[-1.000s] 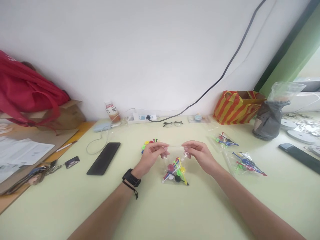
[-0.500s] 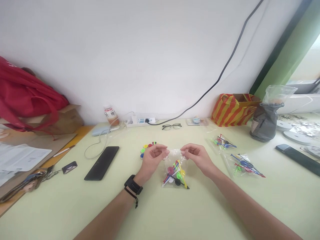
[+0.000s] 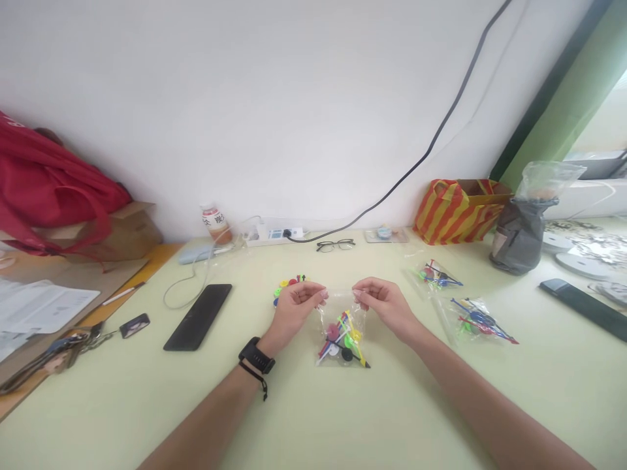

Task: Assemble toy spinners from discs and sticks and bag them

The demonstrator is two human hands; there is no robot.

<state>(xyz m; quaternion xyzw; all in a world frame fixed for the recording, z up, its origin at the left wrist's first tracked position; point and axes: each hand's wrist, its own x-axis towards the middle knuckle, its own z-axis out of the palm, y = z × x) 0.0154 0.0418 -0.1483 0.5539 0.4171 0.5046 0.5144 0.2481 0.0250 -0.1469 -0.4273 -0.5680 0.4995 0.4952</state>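
Note:
Between my hands is a clear plastic bag (image 3: 341,339) holding several coloured plastic sticks and round discs in red, yellow, green, white and black. My left hand (image 3: 298,310) pinches the top left corner of the bag between thumb and fingers. The top right corner is pinched by my right hand (image 3: 385,305). The bag's upper edge stretches between the two pinches, and its lower part hangs toward me over the table. Behind my left hand, partly hidden by it, lies a cluster of coloured discs (image 3: 284,285).
Two more filled clear bags, a farther one (image 3: 435,274) and a nearer one (image 3: 482,320), lie to the right. Glasses (image 3: 336,245), a power strip (image 3: 269,237) and a bottle (image 3: 215,224) stand along the wall. A black phone (image 3: 198,318) lies left; a striped bag (image 3: 458,212) sits back right.
My left hand has shifted slightly left, so the bag's top edge is spread a little wider and flatter. Both hands keep their pinch on it.

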